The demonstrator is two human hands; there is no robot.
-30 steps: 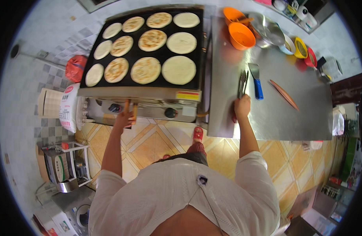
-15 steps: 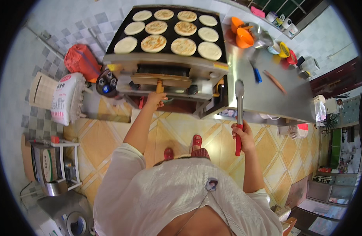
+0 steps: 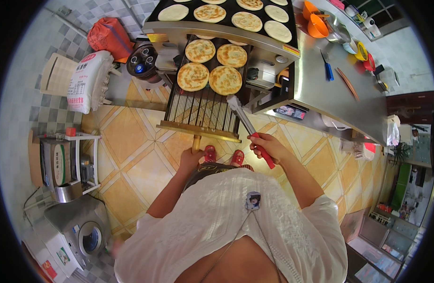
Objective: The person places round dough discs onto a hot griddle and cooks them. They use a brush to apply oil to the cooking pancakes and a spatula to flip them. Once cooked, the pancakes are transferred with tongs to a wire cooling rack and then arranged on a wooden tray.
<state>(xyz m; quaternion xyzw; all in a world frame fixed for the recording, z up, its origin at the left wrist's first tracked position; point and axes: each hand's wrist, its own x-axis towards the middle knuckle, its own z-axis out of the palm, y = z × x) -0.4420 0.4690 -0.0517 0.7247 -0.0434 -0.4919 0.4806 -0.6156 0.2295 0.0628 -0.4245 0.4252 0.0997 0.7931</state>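
Observation:
My left hand [image 3: 190, 160] grips the wooden handle of a pulled-out wire rack drawer [image 3: 188, 111]. Browned flatbreads [image 3: 192, 77] lie on the rack's rear part, with more partly hidden under the griddle. In my right hand [image 3: 270, 146] are metal tongs [image 3: 247, 120] with red handles, their heads at the lower edge of the front-right flatbread [image 3: 225, 80]. Above, the black griddle [image 3: 169, 26] holds several rounds, some pale, some browned.
Right of the griddle stands a steel counter [image 3: 318, 89] with a blue-handled scraper [image 3: 329, 71], a wooden rod [image 3: 347, 84] and bowls [image 3: 318, 26]. At left are a white sack [image 3: 84, 80], a red bag [image 3: 107, 36], a black appliance [image 3: 142, 62] and a white shelf frame [image 3: 80, 155].
The drawer has been pulled out toward me, exposing the browned flatbreads. The tongs left the counter with my right hand and now reach left to the rack. The view has shifted.

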